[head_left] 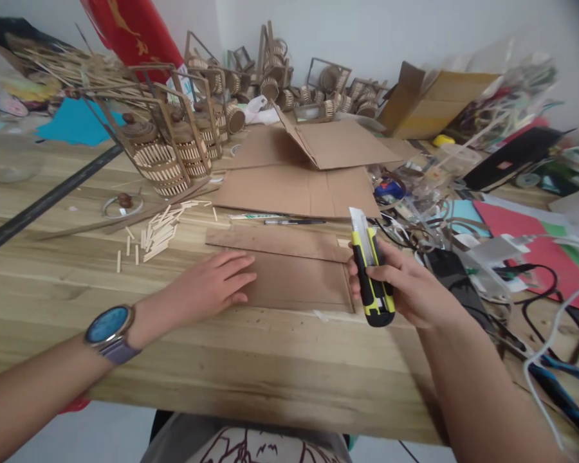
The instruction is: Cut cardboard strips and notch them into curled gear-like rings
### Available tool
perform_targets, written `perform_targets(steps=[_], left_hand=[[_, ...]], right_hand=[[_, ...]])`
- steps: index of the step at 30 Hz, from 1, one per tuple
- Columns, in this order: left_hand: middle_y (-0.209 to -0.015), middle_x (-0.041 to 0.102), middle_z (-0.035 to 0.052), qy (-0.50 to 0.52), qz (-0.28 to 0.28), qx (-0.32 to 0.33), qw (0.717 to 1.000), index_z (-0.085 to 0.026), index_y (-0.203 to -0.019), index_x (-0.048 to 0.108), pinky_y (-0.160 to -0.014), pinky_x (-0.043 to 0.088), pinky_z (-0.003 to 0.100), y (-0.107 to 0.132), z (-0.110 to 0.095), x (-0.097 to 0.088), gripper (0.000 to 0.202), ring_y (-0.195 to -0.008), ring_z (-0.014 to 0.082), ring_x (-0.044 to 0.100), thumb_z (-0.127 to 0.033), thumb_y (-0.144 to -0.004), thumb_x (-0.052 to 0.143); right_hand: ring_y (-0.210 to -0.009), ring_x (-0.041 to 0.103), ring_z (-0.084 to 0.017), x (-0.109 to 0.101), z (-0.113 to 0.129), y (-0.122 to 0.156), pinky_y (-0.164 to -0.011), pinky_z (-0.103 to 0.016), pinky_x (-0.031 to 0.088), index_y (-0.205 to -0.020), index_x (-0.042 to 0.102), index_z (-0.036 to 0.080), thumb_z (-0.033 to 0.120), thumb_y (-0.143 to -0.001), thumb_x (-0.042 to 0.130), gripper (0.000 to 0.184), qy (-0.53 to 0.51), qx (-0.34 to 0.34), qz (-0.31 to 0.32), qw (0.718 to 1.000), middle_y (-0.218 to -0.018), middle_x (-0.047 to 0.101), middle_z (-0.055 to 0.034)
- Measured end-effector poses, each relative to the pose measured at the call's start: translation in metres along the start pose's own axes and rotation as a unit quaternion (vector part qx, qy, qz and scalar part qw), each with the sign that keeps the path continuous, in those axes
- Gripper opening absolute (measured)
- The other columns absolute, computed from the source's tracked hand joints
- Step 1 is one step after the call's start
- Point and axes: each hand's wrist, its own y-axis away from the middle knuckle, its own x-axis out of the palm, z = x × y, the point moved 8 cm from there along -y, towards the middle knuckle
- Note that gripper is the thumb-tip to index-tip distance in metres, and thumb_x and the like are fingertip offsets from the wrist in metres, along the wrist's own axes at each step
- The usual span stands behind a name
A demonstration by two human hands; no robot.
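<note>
My right hand point(400, 276) is wrapped round a yellow-and-black utility knife point(372, 273), held upright with its pale tip pointing away from me. My left hand point(217, 283) lies flat, fingers stretched out over the left end of a cardboard piece point(294, 283) near the table's front. A narrower cardboard strip point(280, 243) lies along that piece's far side. Just beyond it is a dark pen point(294, 222). Larger cardboard sheets point(289, 190) are stacked farther back. Left of my left hand, short wooden sticks point(160, 236) lie in a loose heap.
Small slatted wooden buckets with tall frames point(161, 164) stand at the back left. A dark bar point(53, 196) crosses the left side. An open cardboard box point(434, 96) sits at the back right. Cables, coloured paper point(525, 238) and clutter cover the right.
</note>
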Motion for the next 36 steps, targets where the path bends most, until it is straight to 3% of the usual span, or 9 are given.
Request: perform_targets(steps=[3,5,7,12,14,27,36], left_hand=[[-0.150,0.045,0.0153,0.020,-0.009,0.024,0.999,-0.013,-0.136,0.054,-0.116,0.029,0.048,-0.017,-0.005,0.000,0.053,-0.142,0.0296,0.033,-0.050,-0.099,0.043],[-0.156,0.034,0.0173,0.026,0.011,0.053,0.998,-0.011,-0.144,0.043,-0.120,0.020,0.048,-0.027,-0.012,0.003,0.069,-0.147,0.0302,0.023,-0.060,-0.096,0.041],[-0.160,0.025,0.0177,0.032,0.048,0.081,0.995,-0.009,-0.150,0.032,-0.122,0.010,0.046,-0.034,-0.019,0.008,0.080,-0.149,0.0285,0.017,-0.065,-0.095,0.038],[-0.161,0.022,0.0149,0.064,0.102,0.104,0.987,-0.012,-0.155,0.019,-0.122,0.004,0.046,-0.040,-0.026,0.025,0.086,-0.151,0.0269,0.012,-0.068,-0.093,0.038],[-0.161,0.022,0.0142,0.069,0.102,0.102,0.987,-0.013,-0.155,0.018,-0.122,0.004,0.046,-0.040,-0.025,0.030,0.086,-0.151,0.0264,0.012,-0.068,-0.093,0.038],[-0.161,0.024,0.0152,0.052,0.093,0.099,0.989,-0.007,-0.153,0.025,-0.121,0.004,0.043,-0.040,-0.026,0.033,0.087,-0.150,0.0259,0.014,-0.070,-0.093,0.034],[-0.162,0.021,0.0129,0.054,0.110,0.090,0.988,-0.012,-0.154,0.023,-0.121,0.001,0.042,-0.041,-0.026,0.034,0.085,-0.151,0.0249,0.012,-0.069,-0.093,0.036]], right_hand=[[-0.054,0.059,-0.014,0.015,0.007,0.001,-0.048,-0.027,0.048,-0.099,0.046,0.025,0.049,-0.085,0.057,0.031,0.112,-0.009,0.062,0.992,-0.073,0.057,0.0030],[-0.051,0.058,-0.013,0.030,0.008,0.002,-0.049,-0.026,0.046,-0.091,0.046,0.023,0.052,-0.092,0.045,0.029,0.227,-0.021,0.122,0.966,-0.067,0.056,0.0029],[-0.057,0.060,-0.015,0.045,0.009,0.002,-0.055,-0.027,0.046,-0.084,0.046,0.023,0.047,-0.095,0.041,0.027,0.357,-0.049,0.166,0.918,-0.069,0.060,0.0003],[-0.064,0.063,-0.020,0.068,-0.002,-0.001,-0.052,-0.026,0.032,-0.085,0.052,0.022,0.033,-0.095,0.045,0.016,0.627,-0.090,0.183,0.752,-0.072,0.066,-0.0043],[-0.061,0.062,-0.019,0.074,-0.008,-0.003,-0.050,-0.026,0.027,-0.089,0.054,0.021,0.031,-0.096,0.045,0.015,0.663,-0.102,0.185,0.718,-0.071,0.067,-0.0034],[-0.067,0.067,-0.020,0.088,-0.013,-0.005,-0.050,-0.027,0.024,-0.090,0.054,0.021,0.033,-0.099,0.044,0.019,0.694,-0.105,0.222,0.677,-0.079,0.071,-0.0034],[-0.062,0.065,-0.017,0.090,-0.015,-0.006,-0.049,-0.027,0.020,-0.088,0.054,0.021,0.031,-0.098,0.046,0.016,0.704,-0.145,0.212,0.662,-0.076,0.071,-0.0026]])
